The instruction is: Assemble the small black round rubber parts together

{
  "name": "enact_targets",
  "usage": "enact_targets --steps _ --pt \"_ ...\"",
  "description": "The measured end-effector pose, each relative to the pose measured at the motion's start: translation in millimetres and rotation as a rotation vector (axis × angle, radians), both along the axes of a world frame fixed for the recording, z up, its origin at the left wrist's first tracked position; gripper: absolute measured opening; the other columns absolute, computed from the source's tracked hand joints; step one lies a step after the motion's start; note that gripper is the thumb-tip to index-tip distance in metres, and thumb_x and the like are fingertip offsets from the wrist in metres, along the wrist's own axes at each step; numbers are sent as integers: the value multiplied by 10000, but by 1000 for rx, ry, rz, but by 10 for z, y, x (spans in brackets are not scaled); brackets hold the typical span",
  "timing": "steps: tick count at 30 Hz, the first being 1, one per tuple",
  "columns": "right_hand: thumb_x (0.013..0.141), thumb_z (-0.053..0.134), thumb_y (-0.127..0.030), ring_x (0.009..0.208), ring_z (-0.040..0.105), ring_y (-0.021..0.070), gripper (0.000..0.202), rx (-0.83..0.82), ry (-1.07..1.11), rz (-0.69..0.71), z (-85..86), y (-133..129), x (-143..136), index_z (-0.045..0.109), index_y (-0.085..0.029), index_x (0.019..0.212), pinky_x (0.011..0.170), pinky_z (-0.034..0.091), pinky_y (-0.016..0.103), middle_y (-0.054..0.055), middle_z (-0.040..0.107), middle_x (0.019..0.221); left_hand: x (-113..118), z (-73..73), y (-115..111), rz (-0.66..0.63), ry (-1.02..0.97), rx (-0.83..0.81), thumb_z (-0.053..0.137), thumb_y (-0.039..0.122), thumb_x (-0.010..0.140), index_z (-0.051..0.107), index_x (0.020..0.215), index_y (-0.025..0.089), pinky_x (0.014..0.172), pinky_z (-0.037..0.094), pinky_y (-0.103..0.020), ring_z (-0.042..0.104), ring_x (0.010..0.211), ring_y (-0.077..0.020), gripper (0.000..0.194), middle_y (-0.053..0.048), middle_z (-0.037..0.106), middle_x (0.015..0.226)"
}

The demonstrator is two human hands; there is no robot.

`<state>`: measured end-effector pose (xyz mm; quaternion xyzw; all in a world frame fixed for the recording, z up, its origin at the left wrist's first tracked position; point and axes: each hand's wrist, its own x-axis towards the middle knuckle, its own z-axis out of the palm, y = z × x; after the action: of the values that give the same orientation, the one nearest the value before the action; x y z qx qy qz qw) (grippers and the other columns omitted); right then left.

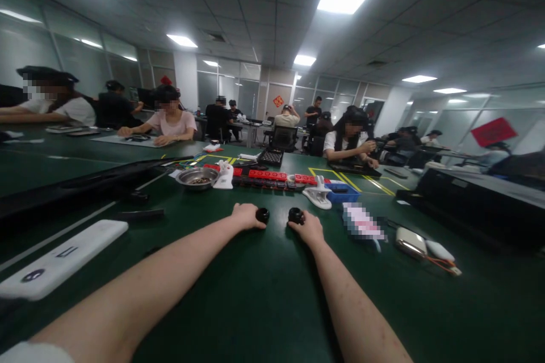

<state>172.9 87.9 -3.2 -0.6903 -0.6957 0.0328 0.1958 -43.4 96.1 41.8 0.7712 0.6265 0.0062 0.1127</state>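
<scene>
Both my arms reach forward over the green table. My left hand [246, 217] is closed around a small black round part [263, 215], with the thumb at its near side. A similar black cylindrical part [295, 215] sits in the grip of my right hand [310, 228]. The two parts are a short gap apart, at or close to the table surface. What kind of part they are is too small to tell. Beyond them runs a row of red and black blocks [266, 177] between two white clip-like stands [223, 176].
A metal bowl [198, 178] with small pieces and a blue tray [343, 191] stand past my hands. Left lie a long white case [63, 258] and a long black piece [85, 184]. A power bank [411, 243] and a large black box [481, 201] are right. Several people sit beyond.
</scene>
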Motion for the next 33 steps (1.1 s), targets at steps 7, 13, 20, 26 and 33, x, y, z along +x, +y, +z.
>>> enact_targets --steps 7,13,20,26,33 --pt "881 506 -271 916 569 201 242 36 13 64 -56 -30 88 511 -157 1095 766 482 393 67 542 1101 658 -303 -183 125 -47 208 511 261 893 506 1109 158 771 483 -397 570 923 -207 239 -67 536 1117" --pt "881 507 -271 895 576 194 234 90 40 55 -102 27 102 517 -153 1082 751 488 383 64 551 1081 556 -391 -166 210 -128 289 509 295 891 513 1104 160 837 433 -442 535 994 -229 252 -71 524 1146" --pt "883 497 -298 933 557 210 266 326 180 2 -30 -116 83 498 -161 1111 790 460 412 70 534 1109 500 -335 -320 140 -210 337 538 590 738 662 950 275 936 212 -592 481 1038 -319 400 -72 587 1078" --pt "905 303 -426 903 522 223 353 464 291 268 28 -576 35 488 -157 1041 800 409 398 77 549 942 465 -281 -777 -96 -243 344 569 535 731 667 936 303 992 185 -511 485 1048 -271 325 -26 591 1100" --pt "728 415 -659 735 509 199 498 364 245 634 164 -1119 -189 553 -191 828 679 403 328 36 552 791 329 -235 -1284 -317 -330 261 588 472 736 633 989 338 998 142 -555 468 1064 -271 290 -6 589 1120"
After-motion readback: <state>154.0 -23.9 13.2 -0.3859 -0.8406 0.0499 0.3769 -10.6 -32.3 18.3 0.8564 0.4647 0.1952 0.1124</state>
